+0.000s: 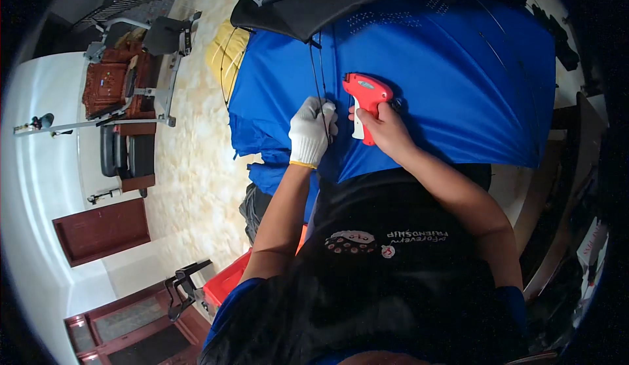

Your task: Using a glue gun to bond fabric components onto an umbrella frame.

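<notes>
Two fingers (364, 117) round tag gun (367, 96).

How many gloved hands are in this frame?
1. The left hand wears a white glove and pinches the blue fabric beside the black cord. The right hand is bare and grips the red tagging gun. No other hands show.

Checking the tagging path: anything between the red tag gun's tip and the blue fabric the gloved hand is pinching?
Nothing visible. The red tag gun in the right hand sits directly on the blue fabric, beside the gloved left hand, which pinches the fabric and a thin black cord.
</notes>
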`<state>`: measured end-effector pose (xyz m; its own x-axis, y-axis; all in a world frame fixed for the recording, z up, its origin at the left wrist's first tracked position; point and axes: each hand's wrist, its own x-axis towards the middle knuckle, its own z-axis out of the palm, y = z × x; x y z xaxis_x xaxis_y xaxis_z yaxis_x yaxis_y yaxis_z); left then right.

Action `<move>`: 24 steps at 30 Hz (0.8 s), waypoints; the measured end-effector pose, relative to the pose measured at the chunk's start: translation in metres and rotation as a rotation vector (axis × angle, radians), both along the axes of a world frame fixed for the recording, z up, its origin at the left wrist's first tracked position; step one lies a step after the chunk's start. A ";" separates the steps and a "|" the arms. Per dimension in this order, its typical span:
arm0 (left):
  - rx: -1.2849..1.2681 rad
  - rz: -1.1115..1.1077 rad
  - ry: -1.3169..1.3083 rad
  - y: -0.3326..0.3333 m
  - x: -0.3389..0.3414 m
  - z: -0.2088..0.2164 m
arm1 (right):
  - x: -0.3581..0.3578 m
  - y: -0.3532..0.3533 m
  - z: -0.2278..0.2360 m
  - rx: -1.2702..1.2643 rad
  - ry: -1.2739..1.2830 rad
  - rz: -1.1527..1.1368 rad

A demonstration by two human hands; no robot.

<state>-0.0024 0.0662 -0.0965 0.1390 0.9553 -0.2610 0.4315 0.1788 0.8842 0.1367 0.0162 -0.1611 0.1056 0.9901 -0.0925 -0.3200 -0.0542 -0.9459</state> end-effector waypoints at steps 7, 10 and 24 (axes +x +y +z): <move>0.009 0.003 0.022 -0.002 0.002 0.002 | -0.001 -0.003 0.009 -0.057 0.041 0.024; 0.017 -0.007 0.032 -0.001 0.002 0.002 | 0.004 -0.003 0.008 -0.088 -0.036 0.039; -0.017 -0.037 -0.046 -0.006 0.002 0.004 | 0.017 -0.003 0.029 -0.108 0.182 0.111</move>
<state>-0.0003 0.0606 -0.0929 0.1865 0.9447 -0.2698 0.3969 0.1787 0.9003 0.1537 0.0128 -0.1324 -0.0320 0.9781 -0.2058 -0.4715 -0.1964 -0.8597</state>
